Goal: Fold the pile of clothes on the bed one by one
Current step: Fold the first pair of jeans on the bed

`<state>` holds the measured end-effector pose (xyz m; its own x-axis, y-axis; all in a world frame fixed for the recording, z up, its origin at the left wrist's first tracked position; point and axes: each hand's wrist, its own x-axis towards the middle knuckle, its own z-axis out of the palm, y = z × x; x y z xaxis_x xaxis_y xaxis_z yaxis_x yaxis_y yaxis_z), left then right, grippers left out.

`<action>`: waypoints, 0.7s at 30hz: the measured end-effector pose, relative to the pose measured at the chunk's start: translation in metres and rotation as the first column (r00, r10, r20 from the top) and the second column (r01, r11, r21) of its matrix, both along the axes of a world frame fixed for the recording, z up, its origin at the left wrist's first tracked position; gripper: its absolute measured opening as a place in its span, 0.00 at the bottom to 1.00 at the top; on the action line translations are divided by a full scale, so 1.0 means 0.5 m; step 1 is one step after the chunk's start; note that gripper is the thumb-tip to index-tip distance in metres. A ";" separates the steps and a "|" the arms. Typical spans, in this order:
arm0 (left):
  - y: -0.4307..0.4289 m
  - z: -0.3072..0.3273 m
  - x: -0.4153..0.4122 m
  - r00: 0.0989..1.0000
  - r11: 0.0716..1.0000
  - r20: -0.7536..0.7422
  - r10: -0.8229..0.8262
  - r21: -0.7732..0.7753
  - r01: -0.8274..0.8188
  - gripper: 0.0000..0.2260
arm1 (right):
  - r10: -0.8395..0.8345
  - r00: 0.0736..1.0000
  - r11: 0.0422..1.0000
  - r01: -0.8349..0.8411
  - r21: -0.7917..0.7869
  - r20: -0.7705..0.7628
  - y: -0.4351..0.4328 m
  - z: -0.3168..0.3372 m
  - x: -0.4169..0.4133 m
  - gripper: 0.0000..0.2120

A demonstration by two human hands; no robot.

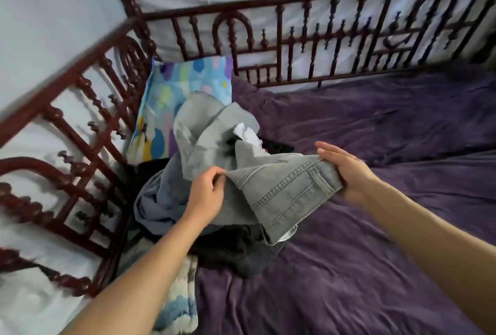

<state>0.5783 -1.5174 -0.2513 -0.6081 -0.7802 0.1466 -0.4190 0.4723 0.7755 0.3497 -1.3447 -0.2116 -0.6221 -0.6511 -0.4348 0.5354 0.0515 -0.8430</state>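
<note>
We were picking up a garment: our left hand [206, 191] pinched the grey jeans [281, 187] and our right hand [347, 171] clasped their waistband end, above the pile [171, 200] by the bed rail [80, 131]. Next, we judged, they needed spreading flat on the purple cover [375, 254].

Single head cam, wide-angle, looks fwd & down, close over purple plush bedspread [375, 267]; dark-red turned-wood rail [214, 9] at 12 o'clock.
</note>
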 end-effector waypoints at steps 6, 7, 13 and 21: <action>0.003 0.218 0.007 0.992 0.987 -0.123 0.027 -0.154 -0.046 0.07 | 0.251 0.927 0.924 -0.316 -0.217 -0.280 0.088 0.231 0.026 0.21; 0.003 0.251 0.009 0.987 0.985 -0.157 0.021 -0.168 -0.048 0.07 | 0.302 0.899 0.887 -0.387 -0.251 -0.317 0.103 0.264 0.029 0.25; -0.010 0.387 0.073 0.961 0.961 -0.271 0.053 -0.247 -0.122 0.06 | 0.192 0.571 0.968 -0.245 0.057 -0.798 0.081 0.366 0.108 0.10; 0.086 0.195 0.213 0.980 0.995 -0.195 0.031 0.094 -0.013 0.08 | 0.181 0.859 0.982 -0.135 0.128 -0.479 -0.090 0.315 0.272 0.04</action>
<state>0.6849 -1.4743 -0.1538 -0.5571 -0.8088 0.1884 -0.2638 0.3875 0.8833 0.4856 -1.3897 -0.0541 -0.6609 -0.7325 -0.1634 0.0370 0.1856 -0.9819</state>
